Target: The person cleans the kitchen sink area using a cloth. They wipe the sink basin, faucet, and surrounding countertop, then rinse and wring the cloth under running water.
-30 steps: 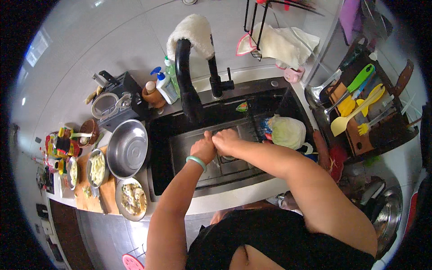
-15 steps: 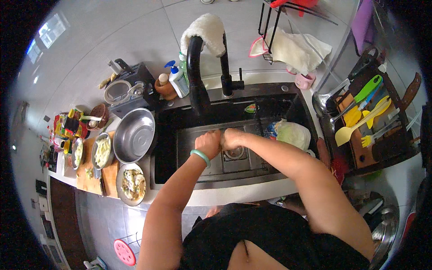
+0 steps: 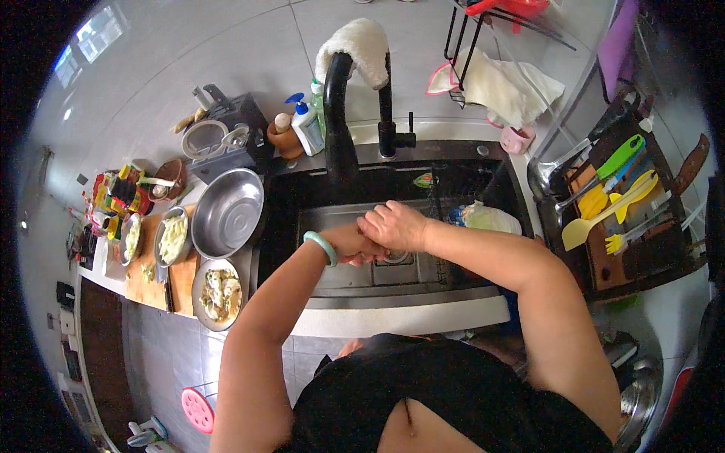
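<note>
Over the black sink point(image 3: 302, 189), my two hands are pressed together. My right hand point(image 3: 396, 225) lies on top, its fingers wrapped over the back of my left hand point(image 3: 349, 243). Part of the left fingers shows below the right hand, but their tips are hidden. On my left wrist is a pale green bangle point(image 3: 323, 246). Nothing else shows in either hand. The black faucet point(image 3: 340, 128), with a white cloth point(image 3: 355, 47) draped over it, arches above the basin just beyond my hands. Beneath them lies the drain point(image 3: 400, 259).
Left of the sink are a steel bowl point(image 3: 226, 215), a plate of food point(image 3: 219, 296) and a cutting board point(image 3: 140, 285) with a knife point(image 3: 168, 294). A wrapped cabbage point(image 3: 491, 219) sits in the sink's right side. Soap bottles point(image 3: 306, 128) stand behind; utensils point(image 3: 604, 215) hang right.
My hands have gone from side by side, knuckles together, to the right lying over the left. The view has shifted slightly.
</note>
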Motion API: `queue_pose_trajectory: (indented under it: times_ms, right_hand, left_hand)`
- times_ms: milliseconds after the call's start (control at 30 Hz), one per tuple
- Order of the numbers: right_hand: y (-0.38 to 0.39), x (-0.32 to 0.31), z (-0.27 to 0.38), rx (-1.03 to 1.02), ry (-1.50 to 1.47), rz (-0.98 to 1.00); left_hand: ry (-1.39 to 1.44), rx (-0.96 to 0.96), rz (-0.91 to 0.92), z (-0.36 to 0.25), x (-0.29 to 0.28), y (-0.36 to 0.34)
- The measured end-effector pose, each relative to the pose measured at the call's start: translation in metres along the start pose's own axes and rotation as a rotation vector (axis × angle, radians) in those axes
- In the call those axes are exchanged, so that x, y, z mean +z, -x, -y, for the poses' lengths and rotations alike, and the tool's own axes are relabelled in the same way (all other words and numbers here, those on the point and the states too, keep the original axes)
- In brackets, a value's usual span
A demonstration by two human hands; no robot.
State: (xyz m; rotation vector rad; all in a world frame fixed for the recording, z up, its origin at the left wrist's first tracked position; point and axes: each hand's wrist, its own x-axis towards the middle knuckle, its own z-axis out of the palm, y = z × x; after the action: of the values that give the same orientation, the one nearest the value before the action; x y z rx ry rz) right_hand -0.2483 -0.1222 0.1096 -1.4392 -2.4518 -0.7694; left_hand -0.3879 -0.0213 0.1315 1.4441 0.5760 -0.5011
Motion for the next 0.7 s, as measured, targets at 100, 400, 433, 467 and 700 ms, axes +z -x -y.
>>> queue_pose_trajectory:
  times_ms: [100, 400, 433, 467, 700]
  right_hand:
    - [-0.002, 0.0, -0.002, 0.056, 0.103, 0.039]
    - [-0.019, 0.001, -0.012, 0.254, 0.002, 0.106]
    - [-0.018, 0.004, -0.013, 0.313, -0.03, 0.146]
    - [-0.018, 0.008, -0.013, 0.37, -0.064, 0.183]
    - [-0.025, 0.013, -0.008, 0.681, -0.285, 0.391]
  left_hand:
    - [-0.186, -0.022, -0.054, -0.009, -0.005, -0.005]
    - [-1.036, 0.436, -0.588, 0.023, -0.022, -0.053]
    - [-1.033, 0.423, -0.679, 0.018, -0.015, -0.05]
    - [-1.029, 0.404, -0.773, 0.013, -0.008, -0.045]
    - [-1.044, 0.163, -0.855, -0.006, 0.002, -0.026]
